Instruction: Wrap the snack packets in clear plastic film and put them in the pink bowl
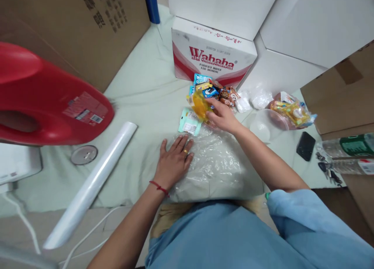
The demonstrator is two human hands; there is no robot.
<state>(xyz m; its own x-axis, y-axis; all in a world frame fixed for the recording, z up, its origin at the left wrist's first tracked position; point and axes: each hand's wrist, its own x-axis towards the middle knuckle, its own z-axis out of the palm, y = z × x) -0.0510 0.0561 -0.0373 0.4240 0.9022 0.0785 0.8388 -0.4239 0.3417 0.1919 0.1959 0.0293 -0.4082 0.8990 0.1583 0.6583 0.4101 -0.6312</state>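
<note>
My right hand (222, 115) pinches a yellow snack packet (200, 105), slightly blurred, in front of a pile of wrapped snacks (224, 93). Flat on the cloth, fingers stretched out, my left hand (175, 160) rests at the left edge of a clear plastic bag (217, 166). A pale green packet (189, 122) lies between the left fingertips and the yellow packet. Just right of the pile are white crinkled wrappers (260, 97). A clear plastic bowl (264, 125) and a bag of colourful snacks (295, 111) sit farther right.
A Wahaha carton (213, 53) stands behind the snacks. At left are a large red jug (58, 101), a long white roll (93, 183) and a round lid (84, 155). A black phone (306, 146), keys (330, 171) and plastic bottles (350, 146) lie at right.
</note>
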